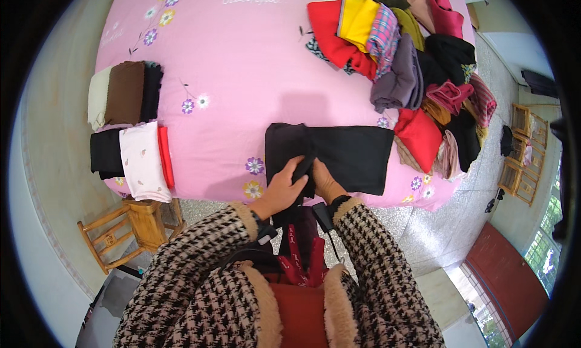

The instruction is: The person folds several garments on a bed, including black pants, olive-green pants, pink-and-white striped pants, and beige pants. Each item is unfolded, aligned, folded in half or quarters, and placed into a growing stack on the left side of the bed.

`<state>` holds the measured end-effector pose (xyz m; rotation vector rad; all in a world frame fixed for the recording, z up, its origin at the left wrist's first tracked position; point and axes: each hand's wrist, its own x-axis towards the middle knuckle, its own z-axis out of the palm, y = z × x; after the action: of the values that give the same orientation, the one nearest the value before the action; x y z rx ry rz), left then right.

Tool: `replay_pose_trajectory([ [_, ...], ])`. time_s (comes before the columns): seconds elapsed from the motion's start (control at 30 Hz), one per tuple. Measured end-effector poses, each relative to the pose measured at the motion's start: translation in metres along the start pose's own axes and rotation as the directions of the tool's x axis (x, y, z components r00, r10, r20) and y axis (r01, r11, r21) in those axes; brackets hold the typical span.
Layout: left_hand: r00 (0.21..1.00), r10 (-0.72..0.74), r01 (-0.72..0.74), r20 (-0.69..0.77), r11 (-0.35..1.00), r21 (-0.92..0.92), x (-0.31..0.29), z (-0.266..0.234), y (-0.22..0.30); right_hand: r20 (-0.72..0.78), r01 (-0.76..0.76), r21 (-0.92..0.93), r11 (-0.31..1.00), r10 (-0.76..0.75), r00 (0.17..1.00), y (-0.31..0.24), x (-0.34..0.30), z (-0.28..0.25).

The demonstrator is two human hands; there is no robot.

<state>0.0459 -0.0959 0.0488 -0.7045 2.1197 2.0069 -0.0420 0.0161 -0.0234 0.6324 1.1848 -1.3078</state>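
A black garment (357,154), partly folded and with its kind unclear, lies at the near edge of the bed. My left hand (283,187) grips a bunched fold of it near the middle, thumb and fingers closed on the cloth. Right beside it, my right hand (327,181) also holds the black cloth, its fingers partly hidden by the fold. The garment's left part is doubled over, while its right part lies flat. Some of the cloth hangs over the bed edge below my hands.
Folded clothes stand in two stacks at the left, one with a brown piece (125,94), one with a white piece (145,160). A heap of loose clothes (417,75) covers the bed's right side. Wooden chairs stand at the left (145,224) and far right (521,154).
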Motion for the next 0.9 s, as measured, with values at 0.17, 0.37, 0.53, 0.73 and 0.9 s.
replay_pose_trajectory([
  [0.17, 0.996, -0.093, 0.093, 0.002, 0.994, 0.063, 0.044, 0.080, -0.008, 0.010, 0.126, 0.148, 0.981, -0.129, 0.992, -0.020, -0.010, -0.077],
  [0.37, 0.979, 0.201, -0.201, 0.032, 0.937, 0.286, 0.080, 0.089, -0.013, -0.126, 0.310, -0.254, 0.916, -0.349, 0.928, -0.022, -0.021, -0.138],
  [0.53, 0.936, 0.295, -0.071, -0.192, 0.693, 0.718, 0.105, 0.039, -0.003, -0.069, 0.368, -0.796, 0.481, -0.676, 0.734, 0.002, -0.035, -0.151],
  [0.73, 0.958, 0.238, -0.273, 0.161, 0.581, 0.766, 0.120, 0.030, 0.000, -0.001, 0.258, -0.933, 0.252, -0.716, 0.698, 0.032, -0.025, -0.151],
  [0.9, 0.931, 0.233, -0.356, 0.281, 0.750, 0.557, 0.124, 0.036, -0.006, 0.055, 0.271, -0.950, 0.157, -0.769, 0.637, 0.034, -0.020, -0.158],
])
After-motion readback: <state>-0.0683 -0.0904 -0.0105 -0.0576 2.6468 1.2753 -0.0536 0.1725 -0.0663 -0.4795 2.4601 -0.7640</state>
